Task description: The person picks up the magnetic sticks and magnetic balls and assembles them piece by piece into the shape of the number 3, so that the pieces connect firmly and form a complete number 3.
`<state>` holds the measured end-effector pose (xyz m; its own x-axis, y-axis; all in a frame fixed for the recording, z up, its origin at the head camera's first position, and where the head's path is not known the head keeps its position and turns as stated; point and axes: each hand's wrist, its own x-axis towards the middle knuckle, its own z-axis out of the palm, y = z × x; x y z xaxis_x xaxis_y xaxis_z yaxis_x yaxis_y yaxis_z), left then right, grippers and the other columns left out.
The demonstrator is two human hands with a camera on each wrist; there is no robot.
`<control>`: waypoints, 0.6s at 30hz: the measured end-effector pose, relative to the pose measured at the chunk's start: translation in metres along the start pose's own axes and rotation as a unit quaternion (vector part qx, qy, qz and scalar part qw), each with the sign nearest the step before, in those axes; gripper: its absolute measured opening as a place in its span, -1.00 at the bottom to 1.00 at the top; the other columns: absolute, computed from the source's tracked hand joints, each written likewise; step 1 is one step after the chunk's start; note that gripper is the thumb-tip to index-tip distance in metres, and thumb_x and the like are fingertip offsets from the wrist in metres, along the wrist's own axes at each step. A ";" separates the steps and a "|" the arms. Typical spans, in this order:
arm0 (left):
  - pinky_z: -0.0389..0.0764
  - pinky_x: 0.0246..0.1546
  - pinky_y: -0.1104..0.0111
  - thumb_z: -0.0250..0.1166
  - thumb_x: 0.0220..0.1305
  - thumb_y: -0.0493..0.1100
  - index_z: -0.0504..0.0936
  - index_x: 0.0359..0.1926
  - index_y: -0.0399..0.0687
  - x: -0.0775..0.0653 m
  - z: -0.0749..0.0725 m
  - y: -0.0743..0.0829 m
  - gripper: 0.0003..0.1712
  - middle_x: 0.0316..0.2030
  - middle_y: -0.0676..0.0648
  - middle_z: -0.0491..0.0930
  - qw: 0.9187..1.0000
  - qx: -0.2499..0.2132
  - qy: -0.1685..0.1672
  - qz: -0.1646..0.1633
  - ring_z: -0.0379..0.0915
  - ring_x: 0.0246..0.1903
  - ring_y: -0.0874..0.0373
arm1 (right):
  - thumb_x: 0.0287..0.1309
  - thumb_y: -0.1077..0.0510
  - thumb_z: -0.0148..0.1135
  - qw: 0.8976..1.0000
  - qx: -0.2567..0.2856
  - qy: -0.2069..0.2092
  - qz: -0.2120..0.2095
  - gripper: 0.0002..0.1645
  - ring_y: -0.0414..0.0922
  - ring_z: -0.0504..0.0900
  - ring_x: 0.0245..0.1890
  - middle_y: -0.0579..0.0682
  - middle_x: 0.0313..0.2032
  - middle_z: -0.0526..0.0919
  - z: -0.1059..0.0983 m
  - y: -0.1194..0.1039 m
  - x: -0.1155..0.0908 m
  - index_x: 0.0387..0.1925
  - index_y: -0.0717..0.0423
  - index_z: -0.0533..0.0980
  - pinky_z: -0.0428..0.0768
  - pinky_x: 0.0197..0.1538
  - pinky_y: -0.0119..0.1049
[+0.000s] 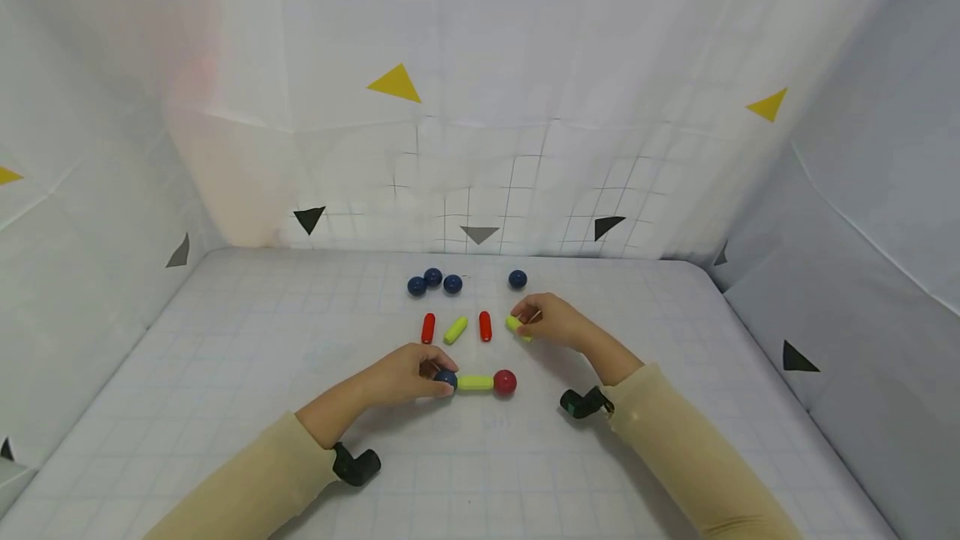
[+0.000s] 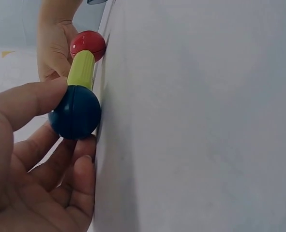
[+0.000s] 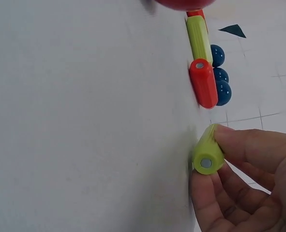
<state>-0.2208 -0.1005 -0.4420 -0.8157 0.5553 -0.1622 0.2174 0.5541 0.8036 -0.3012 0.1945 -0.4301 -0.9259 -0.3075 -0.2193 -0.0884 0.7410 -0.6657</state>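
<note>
My left hand (image 1: 405,375) grips a dark blue ball (image 2: 75,113) between thumb and fingers, low over the table. A yellow-green rod (image 1: 476,383) joins that ball to a red ball (image 1: 505,382) on its right, making one straight piece. Farther back and to the right, my right hand (image 1: 553,322) pinches another yellow-green rod (image 3: 208,152) with thumb and fingertips. A round grey metal tip shows on that rod's near end in the right wrist view. Left of this hand lie a red rod (image 1: 485,327), a yellow-green rod (image 1: 456,330) and another red rod (image 1: 428,328).
Three dark blue balls (image 1: 432,277) sit together behind the row of rods. A single blue ball (image 1: 517,279) lies just beyond my right hand. White sheets (image 1: 480,148) with yellow and black triangles wall in the table (image 1: 285,332) at the back and sides.
</note>
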 end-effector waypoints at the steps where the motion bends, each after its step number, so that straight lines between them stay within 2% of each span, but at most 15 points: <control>1: 0.54 -0.18 0.35 0.46 0.23 -0.14 0.68 0.00 -0.03 0.000 0.000 0.000 -0.68 -0.23 0.07 0.58 1.000 0.000 -0.001 -0.001 0.42 -0.20 0.13 | 0.18 0.21 0.42 1.000 0.003 -0.001 -0.001 -0.69 -0.08 0.58 -0.17 -0.02 -0.19 0.61 0.000 -0.001 -0.001 -0.02 0.07 0.61 0.62 -0.09 -0.25; 9: 0.53 -0.20 0.36 0.43 0.25 -0.14 0.65 0.01 0.00 0.000 0.000 0.002 -0.69 -0.25 0.07 0.55 1.000 0.011 -0.013 -0.002 0.41 -0.19 0.12 | 0.19 0.23 0.41 0.999 0.015 -0.015 -0.025 -0.70 -0.09 0.58 -0.23 -0.03 -0.22 0.61 -0.001 -0.005 -0.012 -0.02 0.07 0.61 0.60 -0.17 -0.28; 18: 0.54 -0.08 0.32 0.41 0.28 -0.11 0.64 0.03 0.02 0.000 -0.002 0.005 -0.69 -0.18 0.11 0.56 0.999 0.021 -0.024 0.001 0.41 -0.15 0.13 | 0.19 0.21 0.41 0.999 0.018 -0.026 -0.016 -0.69 -0.11 0.59 -0.21 -0.05 -0.21 0.61 0.002 -0.003 -0.023 -0.02 0.06 0.61 0.62 -0.15 -0.28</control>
<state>-0.2210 -0.0987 -0.4375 -0.7888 0.5851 -0.1880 0.2425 0.5774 0.7796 -0.2792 0.1983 -0.4249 -0.9023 -0.3624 -0.2335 -0.1035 0.7079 -0.6987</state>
